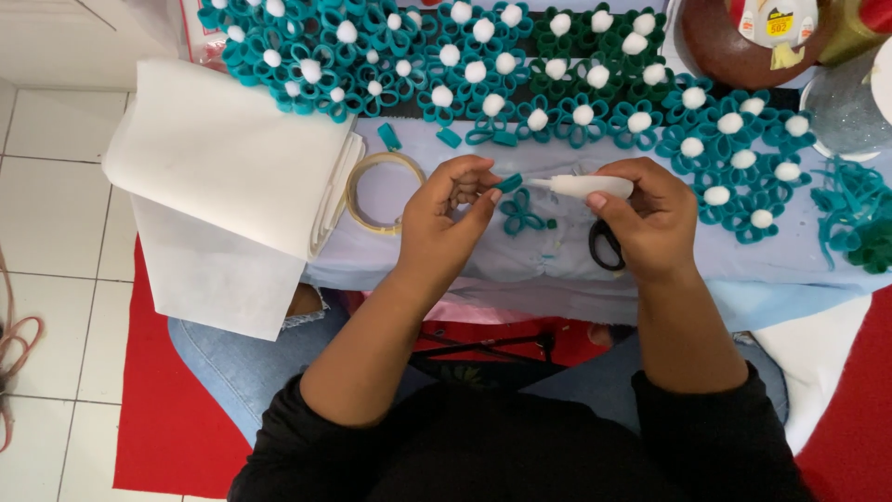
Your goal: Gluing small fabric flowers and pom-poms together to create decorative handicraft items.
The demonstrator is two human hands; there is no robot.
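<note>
My left hand point(446, 209) pinches a small folded teal felt petal point(508, 182) between thumb and fingers. My right hand point(650, 214) grips a white glue tube point(583, 187), its nozzle pointing left and almost touching the petal. Just below the petal lies a partly built teal felt flower point(521, 212) on the pale blue cloth point(446, 265) over my lap. Black scissor handles point(606, 247) peek out from under my right hand.
Many finished teal and green felt flowers with white pompom centres point(483, 65) fill the far side. A folded white fabric stack point(223, 177) lies left, a wooden embroidery hoop point(381, 191) beside it. Loose teal strips point(850, 209) sit right; jars point(762, 37) at top right.
</note>
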